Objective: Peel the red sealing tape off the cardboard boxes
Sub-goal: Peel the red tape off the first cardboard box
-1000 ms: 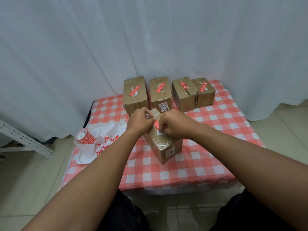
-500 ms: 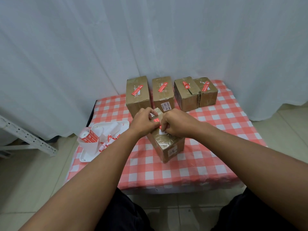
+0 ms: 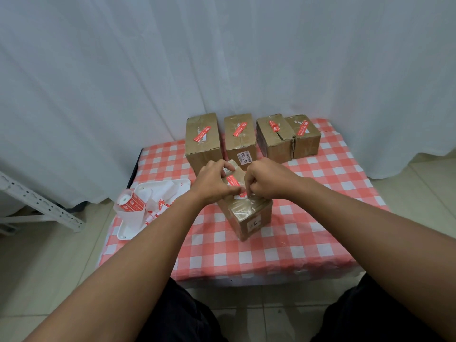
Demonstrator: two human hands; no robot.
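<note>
A small cardboard box (image 3: pixel 249 215) stands in the middle of the checked table, wrapped in clear film. A red tape strip (image 3: pixel 234 182) runs across its top. My left hand (image 3: pixel 213 183) grips the box's far left top edge, thumb by the strip. My right hand (image 3: pixel 267 180) pinches the strip's near end at the white patch on the top. Several more boxes stand in a row behind: one (image 3: pixel 202 141) at the left, one (image 3: pixel 240 139) beside it, a pair (image 3: pixel 276 141) at the right, each with a red strip on top.
A white tray (image 3: pixel 128 229) at the table's left edge holds a roll of red tape (image 3: pixel 130 203) and loose peeled strips. A white curtain (image 3: pixel 222 58) hangs close behind the boxes. A metal rack leg (image 3: pixel 39 203) stands on the floor at the left.
My hands have stayed on the front box; my left thumb has slid along the strip and more of the red tape shows between the hands. The head view shifted slightly.
</note>
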